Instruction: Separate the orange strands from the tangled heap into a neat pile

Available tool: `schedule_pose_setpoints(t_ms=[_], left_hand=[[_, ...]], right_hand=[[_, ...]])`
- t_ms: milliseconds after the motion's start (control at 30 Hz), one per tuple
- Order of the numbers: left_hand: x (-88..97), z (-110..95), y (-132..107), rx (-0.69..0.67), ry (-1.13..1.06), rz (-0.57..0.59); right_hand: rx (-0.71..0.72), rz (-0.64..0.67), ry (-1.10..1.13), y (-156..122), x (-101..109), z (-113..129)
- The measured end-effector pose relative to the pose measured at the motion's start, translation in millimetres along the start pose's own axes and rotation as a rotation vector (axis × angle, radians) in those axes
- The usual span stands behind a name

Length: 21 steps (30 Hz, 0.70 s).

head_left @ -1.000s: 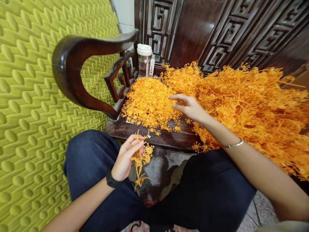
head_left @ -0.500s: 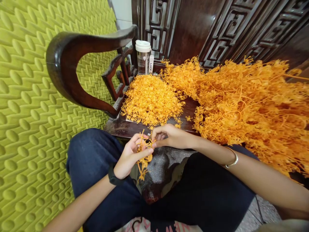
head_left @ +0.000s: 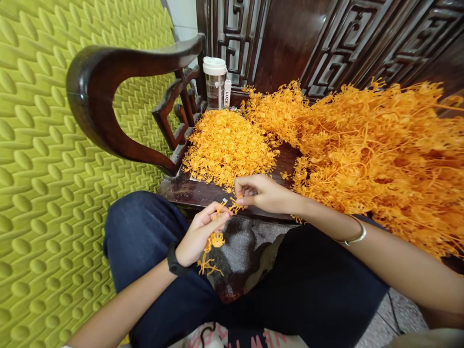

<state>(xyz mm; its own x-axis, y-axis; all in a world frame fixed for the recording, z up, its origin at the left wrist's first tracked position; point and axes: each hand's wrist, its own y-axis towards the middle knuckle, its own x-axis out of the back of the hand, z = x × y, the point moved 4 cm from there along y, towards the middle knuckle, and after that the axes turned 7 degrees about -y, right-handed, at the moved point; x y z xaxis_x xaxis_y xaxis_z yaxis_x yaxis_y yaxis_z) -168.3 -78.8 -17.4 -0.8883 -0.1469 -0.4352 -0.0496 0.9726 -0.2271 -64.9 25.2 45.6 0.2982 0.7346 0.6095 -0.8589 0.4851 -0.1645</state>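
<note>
Soft, even daylight fills the scene, bright enough that the heap of orange plastic sprigs looks saturated and casts only faint shadows on the dark polished wooden seat. A pale sheen runs along the curved dark wooden armrest, and the carved back panels stay dim. The wide lens bows lines near the edges, stretching the quilted green padded wall, while focus is sharp at the centre and softens slightly in the corners.

Arms bare to the frame's lower edge. Left wrist: black watch band. Right wrist: thin silver bangle. Legs: dark navy trousers, lower centre of frame
</note>
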Motion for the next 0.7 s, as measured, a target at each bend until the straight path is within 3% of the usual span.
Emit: schedule_pose_setpoints(t_ms=[167,367,433,500,600,667,700], left_hand=[[-4.1,-4,0,0.003,-0.046,-0.007],[-9.9,-10,1,0.005,-0.080,0.041],[-6.9,-9,-2,0.004,-0.083,0.038],[1.3,-6,-6,0.009,-0.073,0.018],[18.6,0,-13,0.028,-0.048,-0.058],[25.0,2,-15,0.031,-0.038,-0.104],[24.8,2,-14,0.030,-0.040,-0.109]], right_hand=[[-0.022,-0.069,0.014,-3,15,2],[0.025,-0.022,0.082,-2,15,16],[0.034,-0.045,0.044,-2,25,16],[0.011,-0.230,-0.053,-8,57,8],[-0.028,-0.723,-0.047,-36,129,-10],[0.080,-0.978,0.057,-57,166,-17],[0.117,-1.026,0.075,-64,174,-18]])
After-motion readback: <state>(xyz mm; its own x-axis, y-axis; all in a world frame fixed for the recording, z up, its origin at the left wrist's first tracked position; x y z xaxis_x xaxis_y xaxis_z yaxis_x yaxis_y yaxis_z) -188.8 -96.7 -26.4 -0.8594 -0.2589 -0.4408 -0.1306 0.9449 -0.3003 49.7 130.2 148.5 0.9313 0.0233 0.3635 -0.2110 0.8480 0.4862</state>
